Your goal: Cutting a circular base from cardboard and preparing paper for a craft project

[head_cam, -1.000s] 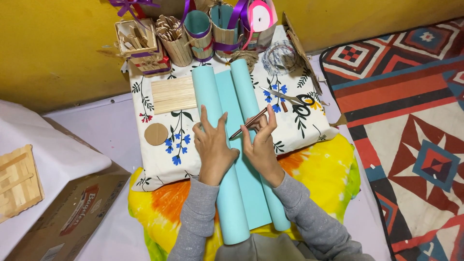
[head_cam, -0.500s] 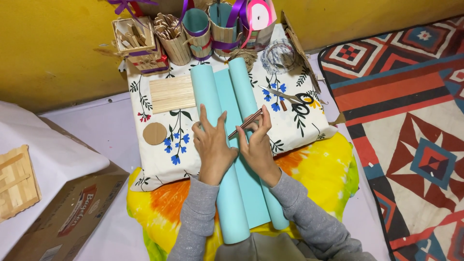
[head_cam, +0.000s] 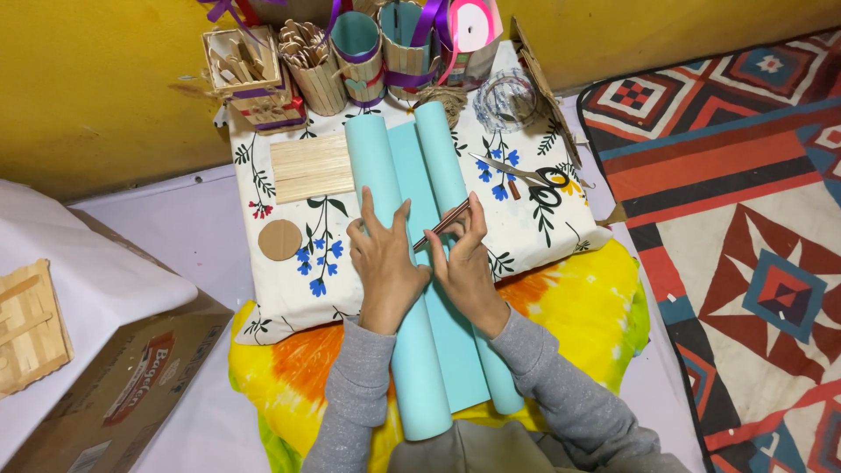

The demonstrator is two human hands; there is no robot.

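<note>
A patterned red, blue and white woven rug is filling the floor from 1 to 5 o'clock, its edge running just beside the work surface. A yellow, orange and green tie-dyed cushion is sitting at the centre toward 6 o'clock, and a white cloth printed with blue flowers and dark leaves is lying over its upper part, with the cloth's lower edge overhanging at 8 o'clock. A brown cardboard box is standing at 8 o'clock, near the cushion's left edge, with pale floor showing between them.

A long sheet of light teal paper curled into 2 rolls at its sides is stretching from 12 to 6 o'clock across the cloth and cushion, its lower end overhanging toward the person. The left hand is pressing flat, fingers spread wide, on the left roll. The right hand is resting on the right roll and pinching a thin brown pencil-like stick that is lying slanted over the flat strip between the rolls.

A row of flat pale wooden craft sticks is lying at 10 o'clock, just beside the left roll. Black-handled scissors are lying at 2 o'clock, slightly apart from the right roll. A brown cardboard disc is sitting at 9 o'clock, with bare cloth around it.
</note>
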